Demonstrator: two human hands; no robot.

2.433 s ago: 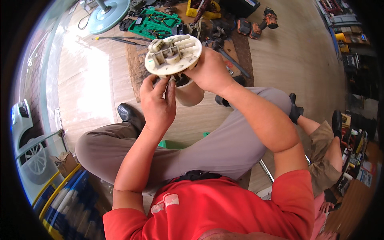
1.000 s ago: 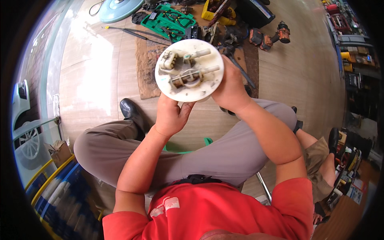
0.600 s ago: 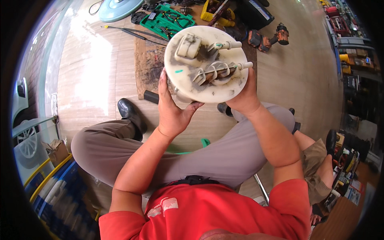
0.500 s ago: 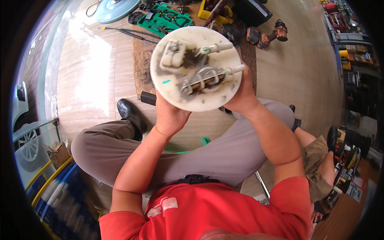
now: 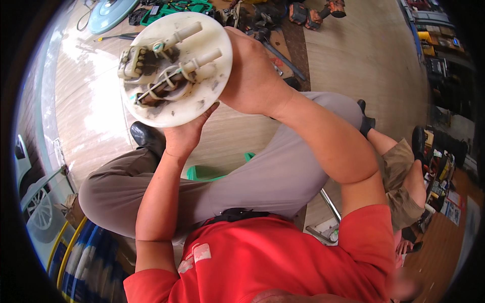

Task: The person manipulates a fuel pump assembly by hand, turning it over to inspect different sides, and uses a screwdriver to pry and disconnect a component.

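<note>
A pale wooden floor (image 5: 364,60) lies below the seated person's grey-trousered knees, with tools (image 5: 283,20) scattered on a mat farther off. The left hand (image 5: 184,134) cups a round white flanged part (image 5: 174,68) from beneath; the right hand (image 5: 252,76) grips its right rim, raised above the knees.

We see a round off-white plastic disc (image 5: 174,70), matt and grimy, with smooth plastic nozzles and thin metal clips. The pale wooden floor (image 5: 348,55) shines glossy. Our grey cloth trousers (image 5: 262,177) and red cloth shirt (image 5: 283,262) look soft and matt.
</note>
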